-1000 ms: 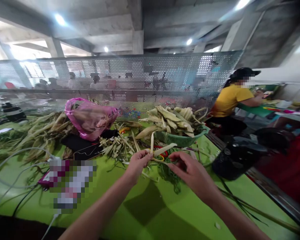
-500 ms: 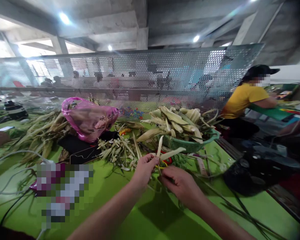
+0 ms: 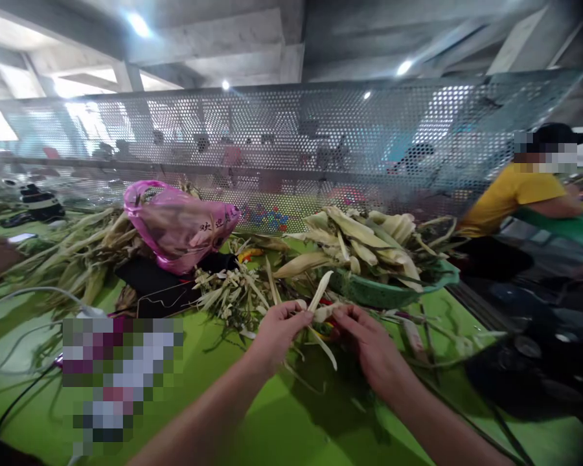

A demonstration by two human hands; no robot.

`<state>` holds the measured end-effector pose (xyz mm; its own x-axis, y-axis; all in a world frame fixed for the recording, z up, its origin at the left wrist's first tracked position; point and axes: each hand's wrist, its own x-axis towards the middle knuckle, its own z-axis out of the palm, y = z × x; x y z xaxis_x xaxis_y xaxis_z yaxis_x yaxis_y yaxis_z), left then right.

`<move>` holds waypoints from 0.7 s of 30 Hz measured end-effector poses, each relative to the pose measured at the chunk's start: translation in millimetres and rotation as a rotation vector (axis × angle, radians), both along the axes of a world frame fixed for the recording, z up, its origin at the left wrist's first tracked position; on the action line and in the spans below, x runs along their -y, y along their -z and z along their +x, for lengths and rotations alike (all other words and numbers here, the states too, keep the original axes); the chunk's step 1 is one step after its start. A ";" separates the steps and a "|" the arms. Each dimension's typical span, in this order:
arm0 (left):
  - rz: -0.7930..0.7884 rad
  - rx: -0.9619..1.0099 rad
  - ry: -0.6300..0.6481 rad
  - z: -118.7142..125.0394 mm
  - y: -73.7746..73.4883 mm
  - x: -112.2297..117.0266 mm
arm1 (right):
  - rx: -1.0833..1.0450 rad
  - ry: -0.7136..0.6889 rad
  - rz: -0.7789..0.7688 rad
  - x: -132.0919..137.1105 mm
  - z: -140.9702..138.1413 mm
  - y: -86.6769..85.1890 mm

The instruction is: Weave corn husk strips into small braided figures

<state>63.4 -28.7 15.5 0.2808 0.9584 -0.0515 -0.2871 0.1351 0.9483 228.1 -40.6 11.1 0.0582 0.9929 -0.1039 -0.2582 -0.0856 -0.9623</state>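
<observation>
Just below centre frame, my left hand [image 3: 279,333] is pinching crossing corn-husk strips [image 3: 320,291], my right hand [image 3: 369,343] gripping one end. Loose tips are sticking out, seemingly unfinished; uncrossed husks [image 3: 364,243] are heaping right of centre.

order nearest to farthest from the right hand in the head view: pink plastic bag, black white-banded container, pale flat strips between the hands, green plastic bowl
1. Pale flat strips: at the fingertips of the right hand.
2. Green plastic bowl: just beyond the hand.
3. Pink plastic bag: beyond, to the left.
4. Black white-banded container: far left.
</observation>
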 end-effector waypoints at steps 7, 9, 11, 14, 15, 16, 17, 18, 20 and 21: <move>0.037 -0.007 0.053 3.2 2.0 2.1 | -0.029 -0.022 -0.011 7.8 -0.2 9.8; 0.032 -0.068 0.029 4.0 7.0 0.5 | 0.069 0.026 0.050 9.2 1.9 8.9; 0.040 -0.153 0.006 4.6 12.2 -1.8 | 0.217 0.052 0.138 10.6 3.8 5.8; 0.129 -0.237 -0.003 5.9 18.4 -3.8 | 0.481 -0.001 0.343 12.5 4.8 -1.7; 0.179 -0.265 -0.002 6.5 19.9 -3.6 | 0.553 -0.033 0.410 12.8 4.7 -3.9; 0.233 -0.307 0.001 6.9 21.1 -2.8 | 0.611 -0.059 0.460 12.9 4.5 -5.5; 0.296 -0.366 0.005 7.3 21.9 -1.6 | 0.656 -0.073 0.490 12.8 4.4 -6.3; 0.360 -0.437 0.009 7.5 22.2 0.0 | 0.694 -0.075 0.504 12.5 4.3 -6.5; 0.466 -0.569 0.021 7.3 21.1 4.0 | 0.765 -0.060 0.513 11.8 4.6 -5.2; 0.498 -0.614 0.029 7.0 19.7 6.2 | 0.800 -0.049 0.518 11.5 4.8 -4.3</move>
<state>70.4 -34.8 -4.3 0.3665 0.9022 0.2276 0.3042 -0.3474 0.8870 232.9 -52.1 15.5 -0.1217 0.9075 0.4020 0.4852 0.4077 -0.7735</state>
